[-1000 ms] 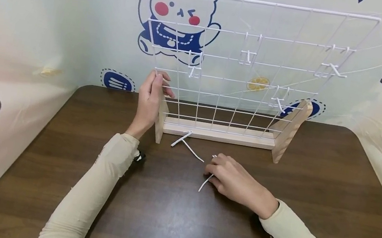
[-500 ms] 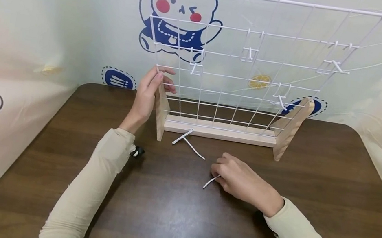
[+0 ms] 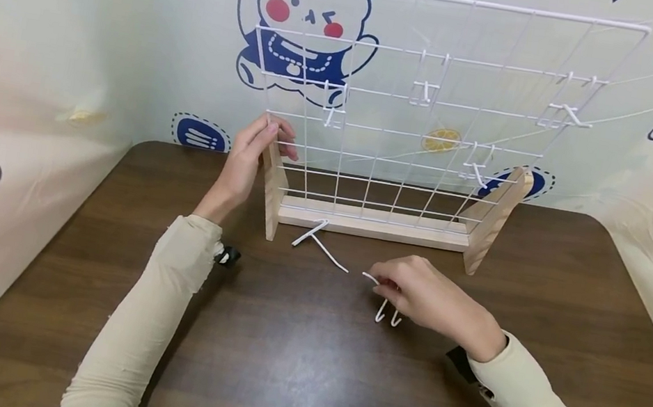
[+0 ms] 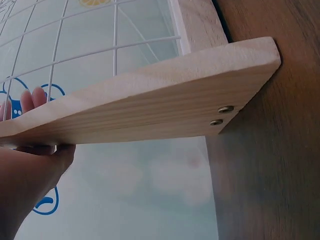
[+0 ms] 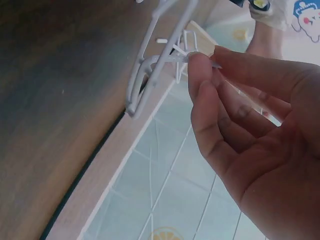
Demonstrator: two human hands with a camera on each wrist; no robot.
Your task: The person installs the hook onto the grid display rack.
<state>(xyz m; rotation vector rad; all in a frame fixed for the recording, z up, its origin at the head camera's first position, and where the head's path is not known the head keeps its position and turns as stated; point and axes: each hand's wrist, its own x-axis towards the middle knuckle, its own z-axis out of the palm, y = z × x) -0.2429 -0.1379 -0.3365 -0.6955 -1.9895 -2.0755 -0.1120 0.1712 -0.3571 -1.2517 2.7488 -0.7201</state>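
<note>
My left hand (image 3: pixel 248 153) grips the top of the left wooden side panel (image 3: pixel 270 188) of a white wire grid rack (image 3: pixel 406 97); in the left wrist view its fingertips show behind the grid, beyond the panel (image 4: pixel 150 105). My right hand (image 3: pixel 429 296) pinches a white wire hook (image 5: pixel 159 70) by its prong between thumb and fingers. The hook's two bent ends point down over the table in the head view. A second white wire hook (image 3: pixel 311 233) lies on the table in front of the rack's wooden base bar (image 3: pixel 373 230).
Several white hooks hang on the grid, one upper middle (image 3: pixel 425 93) and one at upper right (image 3: pixel 570 115) among them. The right wooden side panel (image 3: pixel 495 222) stands opposite. A patterned cloth backdrop (image 3: pixel 101 57) rises behind the brown table (image 3: pixel 289 367).
My right hand has shifted slightly right and turned its hook, so the two bent ends now show below the fingers. My left hand stays at the side panel, its wrist slightly further left.
</note>
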